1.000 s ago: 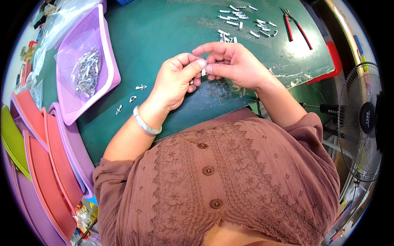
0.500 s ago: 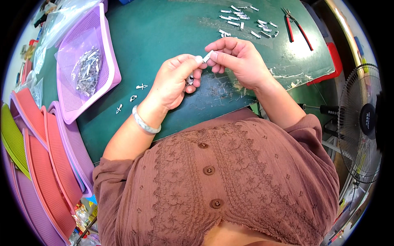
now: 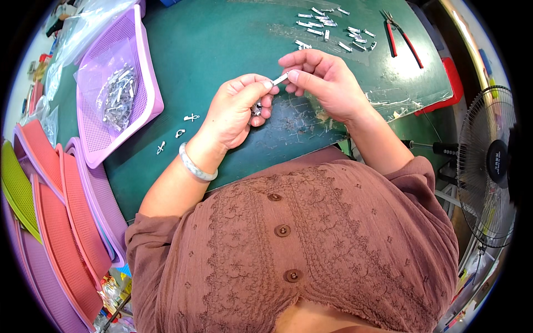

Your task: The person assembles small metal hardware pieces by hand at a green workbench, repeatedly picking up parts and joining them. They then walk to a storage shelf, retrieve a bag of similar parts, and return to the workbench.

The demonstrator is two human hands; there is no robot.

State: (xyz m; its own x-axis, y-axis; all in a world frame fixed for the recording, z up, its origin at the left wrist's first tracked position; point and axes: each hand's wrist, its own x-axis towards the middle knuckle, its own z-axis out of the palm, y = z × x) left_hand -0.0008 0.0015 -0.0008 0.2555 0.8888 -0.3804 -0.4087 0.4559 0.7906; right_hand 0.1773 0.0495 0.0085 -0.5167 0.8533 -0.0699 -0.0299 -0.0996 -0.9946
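Between my two hands is a small flat silver metal piece [image 3: 280,79], slightly tilted. My left hand [image 3: 237,105] pinches its near end between thumb and forefinger. More small metal parts [image 3: 256,109] show in the curled fingers of that hand. The thumb and fingertips of my right hand [image 3: 327,83] grip the other end of the piece. Several similar silver metal pieces [image 3: 319,22] lie loose at the far right of the green table [image 3: 211,39]. To the left of my left wrist lie two small cross-shaped metal parts [image 3: 191,117] and a small ring-like part [image 3: 180,133].
A lilac basket [image 3: 150,89] at the left holds a clear bag of metal parts [image 3: 119,97]. Red-handled pliers [image 3: 401,39] rest at the far right. Stacked coloured baskets [image 3: 72,222] stand at the lower left. A fan [image 3: 488,166] is beyond the table's right edge.
More of the silver metal piece shows between my fingertips, as my right hand has shifted slightly right. My left hand has hardly moved.
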